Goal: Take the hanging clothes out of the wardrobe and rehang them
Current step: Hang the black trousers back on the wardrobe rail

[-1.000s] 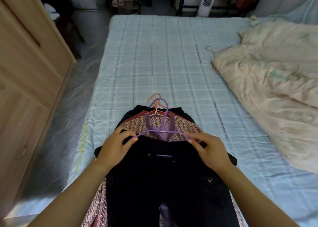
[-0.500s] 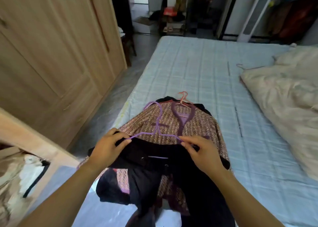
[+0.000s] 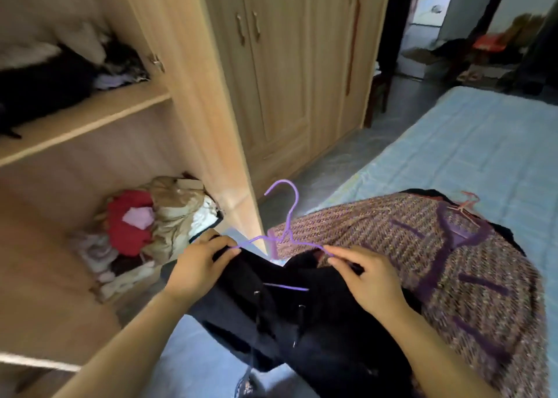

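A black garment (image 3: pixel 305 316) hangs on a purple wire hanger (image 3: pixel 285 216), lifted off the bed. My left hand (image 3: pixel 199 264) grips the garment's left shoulder over the hanger. My right hand (image 3: pixel 368 280) pinches the right shoulder and the hanger's arm. A pink-and-purple tweed jacket (image 3: pixel 437 264) lies flat on the bed on a pink hanger (image 3: pixel 466 207), with a dark garment under it. The open wardrobe (image 3: pixel 90 110) fills the left, its door edge (image 3: pixel 211 125) just beyond the hook.
Wardrobe shelves hold dark folded clothes (image 3: pixel 45 86) above and a heap of red, beige and white clothes (image 3: pixel 142 228) below. The bed with a light blue checked sheet (image 3: pixel 468 144) lies at the right. Closed wardrobe doors (image 3: pixel 280 65) stand behind, with a doorway beyond.
My view has swung left from the bed to the open wardrobe. Both hands have lifted the black garment on its purple hanger off the pile and carried it leftward.
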`<state>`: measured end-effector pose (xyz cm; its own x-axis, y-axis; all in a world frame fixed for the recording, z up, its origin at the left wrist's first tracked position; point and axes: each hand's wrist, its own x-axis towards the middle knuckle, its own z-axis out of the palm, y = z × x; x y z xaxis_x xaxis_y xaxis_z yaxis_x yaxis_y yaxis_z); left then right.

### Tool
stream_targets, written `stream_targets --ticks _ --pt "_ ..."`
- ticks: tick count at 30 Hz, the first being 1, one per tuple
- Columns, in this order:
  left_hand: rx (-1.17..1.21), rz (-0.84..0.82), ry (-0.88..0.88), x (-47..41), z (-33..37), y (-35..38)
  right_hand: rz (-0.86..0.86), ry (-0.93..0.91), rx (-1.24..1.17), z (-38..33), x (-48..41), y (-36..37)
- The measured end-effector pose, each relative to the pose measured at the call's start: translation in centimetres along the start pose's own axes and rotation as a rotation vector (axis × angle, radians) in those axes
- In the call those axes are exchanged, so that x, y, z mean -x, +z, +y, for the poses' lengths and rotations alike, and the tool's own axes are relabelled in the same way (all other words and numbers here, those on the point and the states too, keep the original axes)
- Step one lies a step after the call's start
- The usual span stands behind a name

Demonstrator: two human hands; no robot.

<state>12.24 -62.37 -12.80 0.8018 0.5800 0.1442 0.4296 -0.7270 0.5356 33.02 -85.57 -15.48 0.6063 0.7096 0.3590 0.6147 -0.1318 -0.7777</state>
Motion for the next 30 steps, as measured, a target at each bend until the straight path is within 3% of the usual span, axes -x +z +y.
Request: stream_targets --ticks 8,19,30 --pt "-0.187 0.333 -0.098 -0.5 -9.0 -7.8 -0.052 -0.146 0.03 -6.6 -9.1 10.5" --pt "-0.279 0.551 -0.091 -10.0 -23.7 -26.3 -0.012 -0.3 -0.08 -20.5 -26.9 25.6" --pt "-0.285 0.866 0.038 -27.6 -27.5 -44.6 0.164 -0.539 0.006 -34.3 -50.2 28.6"
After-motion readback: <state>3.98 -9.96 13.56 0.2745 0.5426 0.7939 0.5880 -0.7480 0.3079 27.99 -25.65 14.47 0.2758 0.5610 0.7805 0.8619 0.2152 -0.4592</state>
